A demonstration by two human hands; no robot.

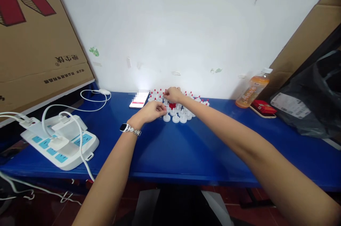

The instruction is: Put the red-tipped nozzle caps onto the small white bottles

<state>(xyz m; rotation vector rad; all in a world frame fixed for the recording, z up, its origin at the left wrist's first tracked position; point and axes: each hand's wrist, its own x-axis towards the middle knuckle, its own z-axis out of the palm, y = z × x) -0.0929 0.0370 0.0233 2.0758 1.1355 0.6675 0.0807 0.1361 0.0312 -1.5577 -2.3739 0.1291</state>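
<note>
A cluster of several small white plastic caps point(179, 116), some with red tips, lies on the blue table point(186, 148) near the white wall. A little heap of red pieces point(172, 105) sits in the middle of the cluster. My left hand point(151, 111), with a watch on its wrist, rests at the cluster's left edge with fingers curled, pinching a small white cap. My right hand point(173, 94) reaches over the far side of the cluster, its fingertips closed on a small piece among the red-tipped caps.
A lit phone point(139, 100) lies left of the caps. A white power strip point(60, 140) with plugs and cables sits at the left. An orange drink bottle point(252, 92), a red box point(263, 107) and a black bag point(314, 102) stand right. Cardboard leans on both sides.
</note>
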